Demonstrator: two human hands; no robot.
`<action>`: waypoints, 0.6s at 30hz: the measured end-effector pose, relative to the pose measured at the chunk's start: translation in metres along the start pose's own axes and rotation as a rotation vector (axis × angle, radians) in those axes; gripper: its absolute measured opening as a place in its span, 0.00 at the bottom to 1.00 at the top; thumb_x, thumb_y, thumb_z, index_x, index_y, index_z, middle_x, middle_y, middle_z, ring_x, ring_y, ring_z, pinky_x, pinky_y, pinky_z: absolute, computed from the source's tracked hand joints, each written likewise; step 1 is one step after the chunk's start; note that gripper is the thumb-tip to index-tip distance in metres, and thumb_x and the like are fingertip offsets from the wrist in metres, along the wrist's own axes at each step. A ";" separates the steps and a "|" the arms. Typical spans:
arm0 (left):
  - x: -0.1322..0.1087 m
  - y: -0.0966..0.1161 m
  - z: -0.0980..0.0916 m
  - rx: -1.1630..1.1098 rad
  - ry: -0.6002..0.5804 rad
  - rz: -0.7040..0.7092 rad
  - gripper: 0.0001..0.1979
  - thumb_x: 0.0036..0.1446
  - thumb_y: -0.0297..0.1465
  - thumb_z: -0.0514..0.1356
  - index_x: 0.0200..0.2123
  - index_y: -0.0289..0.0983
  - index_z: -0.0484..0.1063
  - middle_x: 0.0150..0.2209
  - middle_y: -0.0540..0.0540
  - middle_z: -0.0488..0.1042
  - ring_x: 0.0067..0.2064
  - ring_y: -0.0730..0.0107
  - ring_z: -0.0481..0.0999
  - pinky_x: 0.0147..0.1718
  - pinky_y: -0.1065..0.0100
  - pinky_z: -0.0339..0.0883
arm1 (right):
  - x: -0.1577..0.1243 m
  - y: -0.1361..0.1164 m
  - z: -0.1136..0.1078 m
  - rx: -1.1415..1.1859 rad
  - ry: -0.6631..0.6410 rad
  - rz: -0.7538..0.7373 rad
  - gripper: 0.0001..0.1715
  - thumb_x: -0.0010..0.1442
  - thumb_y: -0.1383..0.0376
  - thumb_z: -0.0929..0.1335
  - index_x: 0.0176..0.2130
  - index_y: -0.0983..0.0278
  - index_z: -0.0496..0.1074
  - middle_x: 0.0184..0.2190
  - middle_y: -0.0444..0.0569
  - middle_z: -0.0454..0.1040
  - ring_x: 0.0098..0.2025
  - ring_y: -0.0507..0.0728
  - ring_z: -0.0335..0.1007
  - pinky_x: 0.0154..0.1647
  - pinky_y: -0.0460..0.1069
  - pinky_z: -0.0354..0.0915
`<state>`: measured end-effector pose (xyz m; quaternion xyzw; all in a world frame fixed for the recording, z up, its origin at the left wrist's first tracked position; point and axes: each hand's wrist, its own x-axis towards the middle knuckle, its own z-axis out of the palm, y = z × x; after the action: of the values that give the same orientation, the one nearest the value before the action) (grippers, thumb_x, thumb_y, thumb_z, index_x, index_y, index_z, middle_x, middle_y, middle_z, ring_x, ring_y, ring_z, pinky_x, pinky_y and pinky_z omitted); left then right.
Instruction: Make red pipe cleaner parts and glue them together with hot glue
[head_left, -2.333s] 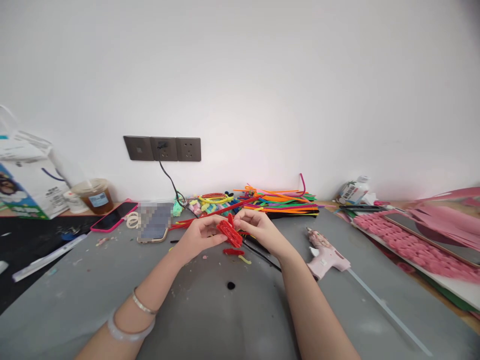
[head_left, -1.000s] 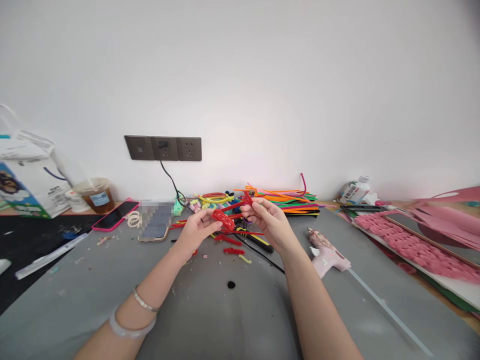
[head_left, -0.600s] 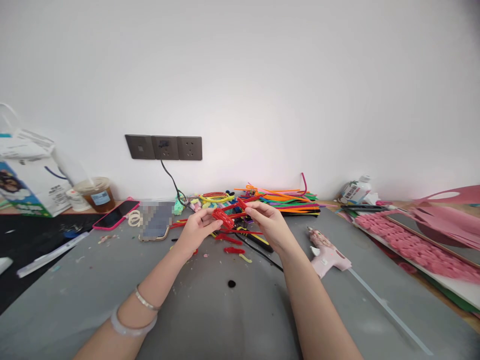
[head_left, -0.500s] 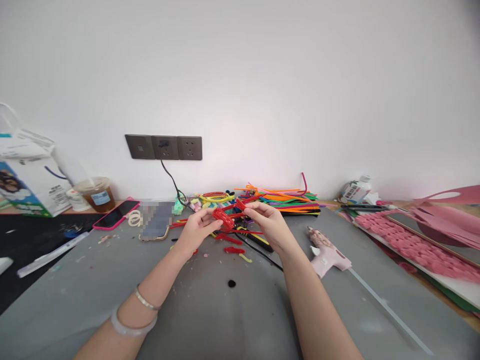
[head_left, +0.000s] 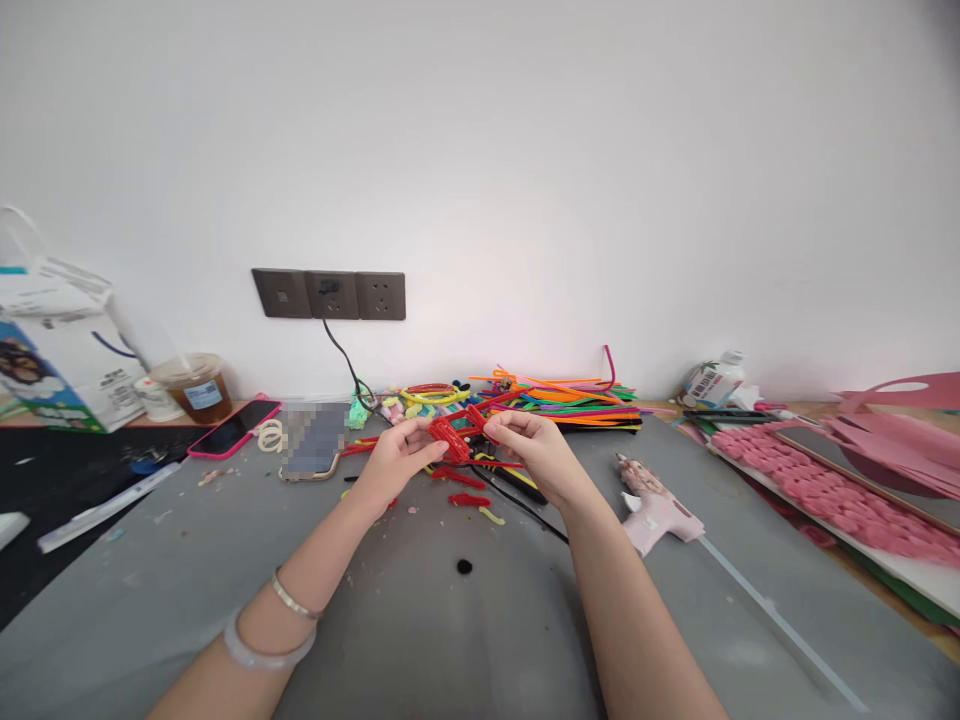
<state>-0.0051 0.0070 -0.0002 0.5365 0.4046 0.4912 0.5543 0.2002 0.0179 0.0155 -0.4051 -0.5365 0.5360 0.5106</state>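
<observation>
- Centre frame: left hand point(head_left: 394, 462) pinches a red pipe-cleaner coil point(head_left: 448, 437); right hand point(head_left: 536, 450) pinches its loose end.
- Probably light, fuzzy and easily bent; best held beside the bend.

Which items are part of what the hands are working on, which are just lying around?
In use: red pipe-cleaner piece, pinched between left hand and right hand.
Lying about: pipe-cleaner pile, red scraps, glue gun, pink phone, cup, pink board.
</observation>
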 end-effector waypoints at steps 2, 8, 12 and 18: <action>0.000 0.000 0.000 0.005 -0.001 -0.003 0.21 0.46 0.40 0.71 0.41 0.35 0.75 0.41 0.43 0.81 0.46 0.57 0.79 0.50 0.56 0.71 | -0.001 0.001 -0.001 0.015 -0.049 0.017 0.21 0.45 0.51 0.78 0.24 0.63 0.72 0.21 0.40 0.67 0.21 0.47 0.50 0.22 0.47 0.45; 0.001 -0.002 0.000 0.007 -0.029 0.000 0.20 0.47 0.40 0.71 0.41 0.37 0.76 0.40 0.44 0.81 0.46 0.57 0.80 0.50 0.56 0.71 | -0.004 0.001 0.000 -0.009 -0.158 0.025 0.19 0.50 0.51 0.76 0.27 0.63 0.72 0.23 0.41 0.67 0.23 0.49 0.54 0.23 0.46 0.50; 0.001 -0.001 0.001 0.006 -0.032 -0.005 0.20 0.47 0.40 0.71 0.41 0.36 0.76 0.41 0.43 0.81 0.46 0.56 0.79 0.49 0.55 0.72 | -0.005 0.001 0.001 -0.006 -0.213 0.002 0.16 0.52 0.54 0.76 0.28 0.62 0.74 0.26 0.42 0.69 0.28 0.51 0.61 0.30 0.47 0.57; -0.001 0.001 0.002 -0.009 -0.035 -0.008 0.20 0.47 0.40 0.71 0.41 0.36 0.75 0.40 0.43 0.81 0.46 0.57 0.80 0.49 0.55 0.72 | -0.004 0.003 0.004 -0.008 -0.174 -0.014 0.14 0.51 0.54 0.76 0.27 0.61 0.75 0.27 0.42 0.73 0.30 0.52 0.65 0.37 0.49 0.60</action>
<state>-0.0038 0.0059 0.0009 0.5409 0.3949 0.4812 0.5656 0.1966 0.0138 0.0126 -0.3552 -0.5841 0.5633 0.4641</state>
